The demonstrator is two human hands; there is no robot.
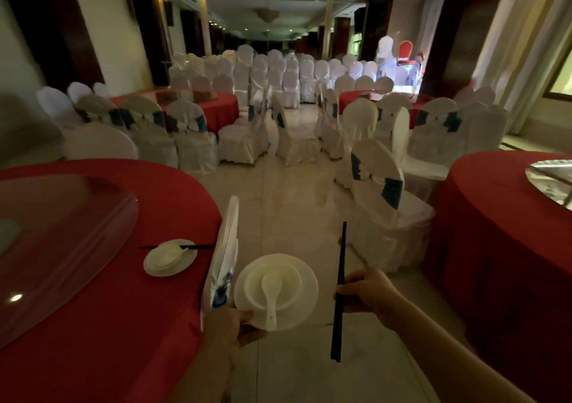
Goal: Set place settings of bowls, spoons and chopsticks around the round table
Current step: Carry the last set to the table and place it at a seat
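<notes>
The left hand holds a plate by its near edge, thumb on top. Its other fingers are under the plate and hidden. A bowl sits on the plate and a spoon lies in the bowl. The right hand has its fingers closed round the middle of the black chopsticks, which point up and away. All of this hangs over the floor, just right of the left desk, not on it yet.

I think the plate could tip, since only one edge is held. Then the bowl and spoon could slide off and break on the hard floor. The spoon's handle sticks out over the bowl's near rim, close to the thumb, so a bump could knock it out. The chopsticks could slip if the grip goes loose.

A chair stands at the desk edge, just left of the plate. The plate could hit the chair back on its way to the desk.

Past the chair a place is set: a far plate with a bowl on it and chopsticks at its far side. A new set put down too close could push it. It is too blurry to tell if a spoon is there.

The glass disc and the desk are cut off at the left. The far room is dark and blurry.
</notes>
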